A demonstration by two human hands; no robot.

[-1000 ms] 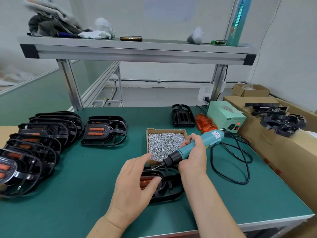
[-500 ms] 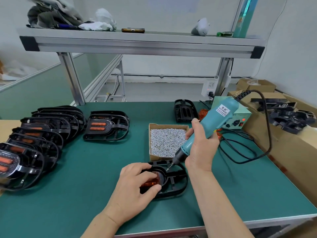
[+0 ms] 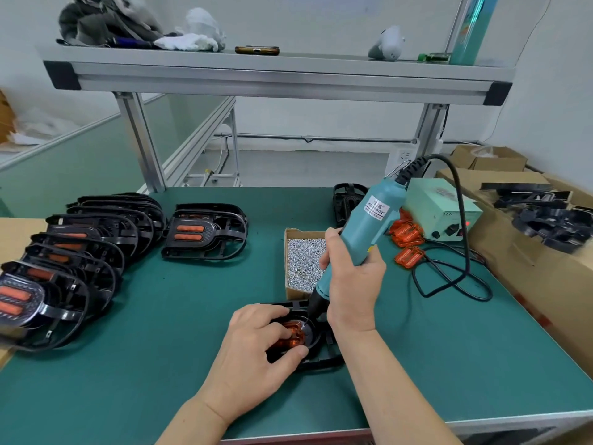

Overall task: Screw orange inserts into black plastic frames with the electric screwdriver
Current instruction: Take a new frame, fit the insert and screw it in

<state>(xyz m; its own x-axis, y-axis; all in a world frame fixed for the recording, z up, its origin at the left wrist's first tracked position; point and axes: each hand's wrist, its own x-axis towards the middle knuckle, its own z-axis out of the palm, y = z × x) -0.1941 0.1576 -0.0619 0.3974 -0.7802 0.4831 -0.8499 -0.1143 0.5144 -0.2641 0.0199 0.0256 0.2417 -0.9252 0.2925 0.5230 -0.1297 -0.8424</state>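
Head view: near the front edge of the green counter [image 3: 179,316], the left hand [image 3: 256,351] curls its fingers and thumb over the orange insert [image 3: 293,332], pressing it into the black plastic frame [image 3: 321,361]. The right hand [image 3: 353,290] is wrapped round the teal electric screwdriver [image 3: 369,226], its bit down on the insert. Both parts look light, rigid and smooth, so they would likely skid under torque. The frame's rim looks the best hold, with fingers clear of the bit. The thin insert may crack if overdriven.
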